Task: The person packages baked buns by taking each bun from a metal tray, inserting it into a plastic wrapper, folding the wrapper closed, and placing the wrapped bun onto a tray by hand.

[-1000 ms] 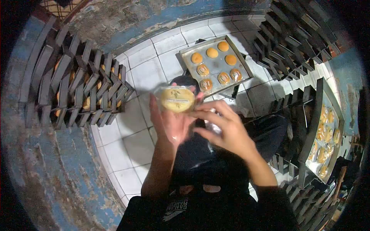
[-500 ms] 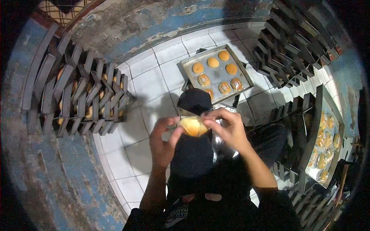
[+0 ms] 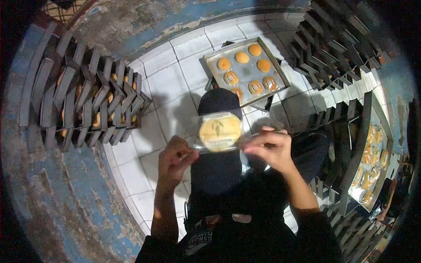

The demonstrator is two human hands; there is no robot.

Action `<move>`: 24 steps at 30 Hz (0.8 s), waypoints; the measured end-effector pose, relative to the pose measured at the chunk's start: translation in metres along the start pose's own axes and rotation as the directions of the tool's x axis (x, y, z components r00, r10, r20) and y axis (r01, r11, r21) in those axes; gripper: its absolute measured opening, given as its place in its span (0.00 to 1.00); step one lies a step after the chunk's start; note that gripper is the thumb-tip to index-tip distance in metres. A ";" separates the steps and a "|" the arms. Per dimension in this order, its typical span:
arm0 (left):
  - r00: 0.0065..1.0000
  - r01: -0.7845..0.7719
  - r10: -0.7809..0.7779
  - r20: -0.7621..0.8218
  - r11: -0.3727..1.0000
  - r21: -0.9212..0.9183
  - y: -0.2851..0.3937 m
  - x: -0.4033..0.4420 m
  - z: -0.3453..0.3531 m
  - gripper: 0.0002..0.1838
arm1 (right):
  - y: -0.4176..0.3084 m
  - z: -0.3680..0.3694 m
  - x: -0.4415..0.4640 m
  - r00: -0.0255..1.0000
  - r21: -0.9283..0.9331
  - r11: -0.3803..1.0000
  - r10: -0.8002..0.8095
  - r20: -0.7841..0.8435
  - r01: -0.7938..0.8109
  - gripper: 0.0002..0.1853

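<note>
A round yellow bun in a clear printed wrapper (image 3: 220,131) hangs between my two hands, above my dark-clothed leg. My left hand (image 3: 177,158) pinches the wrapper's lower left corner. On the other side, my right hand (image 3: 271,148) pinches the lower right edge. The bag is pulled taut and slightly blurred. Beyond it on the floor, a metal tray (image 3: 213,58) bears several bare buns (image 3: 242,57) at its far side and several wrapped buns (image 3: 255,87) nearer to me.
Stacked dark trays with buns (image 3: 83,94) stand on the left, and another stack (image 3: 329,48) at the upper right. At the right, a tilted tray (image 3: 360,144) holds many wrapped buns. White floor tiles (image 3: 166,83) and a peeling blue wall (image 3: 66,193) surround them.
The wrapped bun has gone from lying on my left palm to a folded grip between both hands, then to being stretched out flat. My hands have moved apart.
</note>
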State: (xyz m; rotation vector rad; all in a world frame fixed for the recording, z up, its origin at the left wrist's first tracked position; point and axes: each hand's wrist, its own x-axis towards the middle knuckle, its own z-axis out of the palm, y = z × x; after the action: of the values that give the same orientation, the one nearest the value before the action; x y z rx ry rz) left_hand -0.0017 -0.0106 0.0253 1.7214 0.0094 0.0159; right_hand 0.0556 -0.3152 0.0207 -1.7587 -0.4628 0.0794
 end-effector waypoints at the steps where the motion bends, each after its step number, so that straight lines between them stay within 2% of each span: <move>1: 0.996 0.087 -0.088 0.011 0.996 0.034 -0.014 -0.007 0.002 0.07 | 0.005 0.002 -0.004 0.999 -0.043 0.999 -0.031 0.016 0.032 0.07; 2: 0.985 0.170 -0.172 0.020 0.983 0.070 -0.027 -0.013 0.003 0.07 | 0.012 0.007 -0.012 1.000 -0.042 0.999 -0.025 0.016 0.026 0.07; 3: 0.984 0.173 -0.175 0.021 0.982 0.069 -0.039 -0.017 0.007 0.07 | 0.020 0.014 -0.023 0.987 0.018 0.986 0.164 0.003 -0.164 0.07; 4: 0.961 0.277 -0.277 0.005 0.959 -0.061 -0.050 -0.022 0.012 0.09 | 0.028 0.018 -0.029 0.938 0.078 0.935 0.346 0.004 -0.346 0.07; 5: 0.921 0.382 -0.389 0.001 0.904 -0.191 -0.052 -0.027 0.018 0.11 | 0.032 0.020 -0.032 0.934 0.080 0.930 0.358 0.013 -0.358 0.07; 6: 0.890 0.451 -0.455 -0.020 0.887 -0.098 -0.054 -0.028 0.020 0.14 | 0.034 0.022 -0.036 0.903 0.134 0.894 0.429 0.022 -0.428 0.08; 7: 0.885 0.461 -0.465 -0.019 0.882 -0.099 -0.052 -0.028 0.020 0.14 | 0.036 0.022 -0.035 0.873 0.184 0.855 0.488 0.028 -0.484 0.08; 9: 0.847 0.532 -0.531 0.020 0.845 -0.062 -0.046 -0.021 0.023 0.15 | 0.037 0.019 -0.030 0.849 0.165 0.834 0.523 0.072 -0.527 0.08; 11: 0.850 0.525 -0.524 0.048 0.851 -0.006 -0.056 -0.015 0.019 0.15 | 0.047 0.018 -0.026 0.798 0.285 0.746 0.577 0.175 -0.602 0.09; 12: 0.851 0.518 -0.520 0.072 0.854 0.048 -0.060 -0.014 0.018 0.14 | 0.044 0.016 -0.022 0.740 0.293 0.680 0.638 0.215 -0.672 0.10; 13: 0.851 0.517 -0.520 0.074 0.854 0.050 -0.063 -0.014 0.018 0.14 | 0.046 0.014 -0.018 0.740 0.296 0.680 0.638 0.213 -0.671 0.10; 15: 0.902 0.427 -0.429 0.050 0.903 0.041 -0.063 -0.011 0.020 0.12 | 0.053 0.012 -0.012 0.688 0.273 0.640 0.599 0.410 -0.719 0.08; 16: 0.902 0.427 -0.429 0.050 0.903 0.043 -0.062 -0.011 0.020 0.12 | 0.067 0.012 -0.020 0.745 0.239 0.732 0.509 0.431 -0.638 0.12; 17: 0.924 0.382 -0.381 0.038 0.924 -0.029 -0.061 -0.011 0.021 0.15 | 0.064 0.011 -0.017 0.744 0.240 0.731 0.509 0.432 -0.639 0.12; 19: 0.939 0.342 -0.342 0.021 0.934 -0.100 -0.065 -0.010 0.022 0.19 | 0.040 0.003 -0.008 0.849 0.283 0.858 0.276 0.450 -0.429 0.16; 20: 0.975 0.222 -0.220 -0.038 0.973 0.058 -0.073 -0.007 0.026 0.20 | 0.025 -0.007 0.002 0.767 0.212 0.833 0.330 0.551 -0.511 0.17; 21: 0.994 0.100 -0.086 -0.074 0.971 0.219 -0.078 -0.004 0.031 0.21 | 0.023 -0.011 0.004 0.765 0.210 0.831 0.335 0.550 -0.515 0.17; 22: 0.983 0.142 -0.115 -0.141 0.969 0.200 -0.082 -0.001 0.036 0.18 | 0.024 -0.016 0.006 0.744 0.262 0.760 0.396 0.539 -0.595 0.18; 23: 0.984 0.137 -0.112 -0.136 0.972 0.193 -0.082 0.001 0.042 0.18 | 0.023 -0.024 0.010 0.718 0.312 0.682 0.455 0.527 -0.662 0.20; 24: 0.960 0.169 -0.115 -0.255 0.965 0.203 -0.082 0.002 0.049 0.18 | 0.020 -0.036 0.018 0.770 0.313 0.728 0.451 0.452 -0.610 0.24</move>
State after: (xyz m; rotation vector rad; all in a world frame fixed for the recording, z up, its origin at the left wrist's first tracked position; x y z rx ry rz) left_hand 0.0014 -0.0468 -0.0626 1.9304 0.3269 0.1213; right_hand 0.0884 -0.3450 0.0143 -1.3634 -0.1372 0.8703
